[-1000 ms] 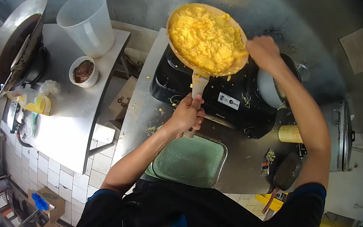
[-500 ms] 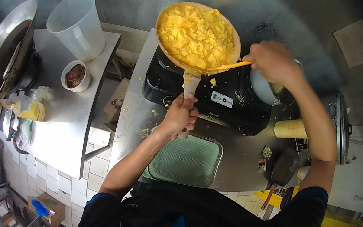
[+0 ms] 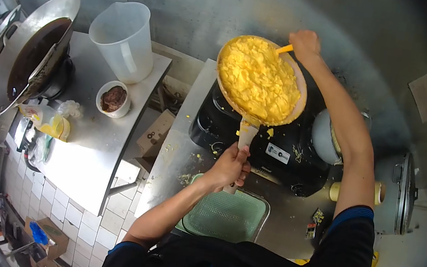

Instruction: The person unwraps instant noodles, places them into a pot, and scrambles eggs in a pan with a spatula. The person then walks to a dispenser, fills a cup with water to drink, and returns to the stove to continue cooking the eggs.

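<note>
My left hand [image 3: 230, 166] is wrapped around the pale handle of a frying pan [image 3: 302, 84]. The pan is tilted above the black gas stove [image 3: 304, 172] and heaped with yellow scrambled eggs [image 3: 258, 76]. At the pan's far right rim, my right hand [image 3: 305, 45] is closed on the orange handle of a spatula [image 3: 284, 49]. The spatula's lower end is hidden in the eggs. Just below my left hand sits a green basket-like tray [image 3: 226, 215]. Bits of egg lie on the stove and counter.
On the left table stand a clear plastic jug [image 3: 122, 42], a white tub [image 3: 114, 100] of dark paste and a large wok [image 3: 70, 4]. To the right are a metal bowl [image 3: 324, 133], a yellow cylinder [image 3: 334, 191] and a big lidded pot [image 3: 390, 187]. A metal wall rises behind.
My right hand has moved from the pan's right side to its far rim, taking the spatula into the eggs. My left hand keeps hold of the handle. The whole view has shifted.
</note>
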### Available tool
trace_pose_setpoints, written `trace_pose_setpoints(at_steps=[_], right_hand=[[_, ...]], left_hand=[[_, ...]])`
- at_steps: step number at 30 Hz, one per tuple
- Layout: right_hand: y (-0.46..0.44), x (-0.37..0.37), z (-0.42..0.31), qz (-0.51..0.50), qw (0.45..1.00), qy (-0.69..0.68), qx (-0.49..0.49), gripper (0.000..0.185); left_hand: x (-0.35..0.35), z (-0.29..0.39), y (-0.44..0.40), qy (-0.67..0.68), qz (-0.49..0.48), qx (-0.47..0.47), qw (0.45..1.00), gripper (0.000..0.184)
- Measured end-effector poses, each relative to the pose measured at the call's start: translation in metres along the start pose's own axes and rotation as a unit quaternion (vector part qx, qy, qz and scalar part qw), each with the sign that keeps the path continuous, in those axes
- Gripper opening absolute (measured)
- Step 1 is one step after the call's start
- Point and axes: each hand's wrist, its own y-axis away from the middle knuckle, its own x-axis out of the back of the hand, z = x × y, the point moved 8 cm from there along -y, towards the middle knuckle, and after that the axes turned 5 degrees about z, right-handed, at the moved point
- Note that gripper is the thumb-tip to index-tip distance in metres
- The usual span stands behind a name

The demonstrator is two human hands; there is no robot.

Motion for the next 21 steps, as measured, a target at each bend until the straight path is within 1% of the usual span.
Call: trace_pose_setpoints(at_steps=[2,3,4,6,7,8,9,10,12,14,16,18,20,21], right_hand=[[0.017,0.013,-0.016,-0.178,0.982,-0.06,0.001,0.022],[0.013,-0.016,-0.013,-0.24,0.965,-0.109,0.023,0.03],[0.009,-0.019,-0.006,-0.245,0.964,-0.106,0.024,0.03],[0.003,-0.017,0.024,-0.222,0.968,-0.096,-0.071,0.03],[-0.002,-0.017,0.026,-0.239,0.966,-0.092,-0.048,0.022],[-0.011,-0.015,0.025,-0.233,0.967,-0.094,-0.048,0.022],[-0.022,-0.007,0.017,-0.185,0.977,-0.101,-0.019,0.016],[-0.031,0.0,0.008,-0.136,0.985,-0.108,0.008,0.013],[-0.044,0.034,-0.027,-0.031,0.985,-0.153,0.078,0.01],[-0.048,0.076,-0.066,0.121,0.966,-0.143,0.178,0.003],[-0.019,0.124,-0.105,0.22,0.936,-0.108,0.252,0.005],[0.034,0.158,-0.134,0.235,0.915,-0.117,0.307,0.007],[0.094,0.175,-0.15,0.194,0.925,-0.108,0.308,0.006],[0.122,0.172,-0.151,0.148,0.937,-0.12,0.294,0.005]], left_hand=[[-0.005,-0.001,-0.001,0.023,-0.027,0.007,0.999,0.033],[-0.005,0.0,0.0,0.017,-0.022,0.004,1.0,0.031],[-0.007,0.0,0.001,0.02,-0.025,0.008,0.999,0.031],[-0.004,0.002,0.002,0.009,0.003,0.004,1.0,0.028],[-0.003,0.003,0.0,0.007,0.003,0.0,1.0,0.028],[-0.003,0.002,-0.002,0.01,-0.012,-0.001,1.0,0.029],[-0.001,0.002,-0.001,0.012,-0.026,0.0,1.0,0.029],[0.001,0.003,-0.002,0.008,-0.02,-0.002,1.0,0.029],[-0.003,0.004,-0.003,-0.012,-0.024,-0.005,1.0,0.029],[-0.004,0.001,-0.006,-0.008,-0.028,-0.008,1.0,0.029],[-0.006,0.001,-0.005,0.011,-0.029,-0.001,1.0,0.029],[-0.006,0.003,-0.002,0.014,-0.027,0.006,1.0,0.03],[-0.006,0.005,-0.002,0.021,-0.023,0.008,0.999,0.03],[-0.004,0.003,-0.002,0.017,-0.013,0.01,1.0,0.03]])
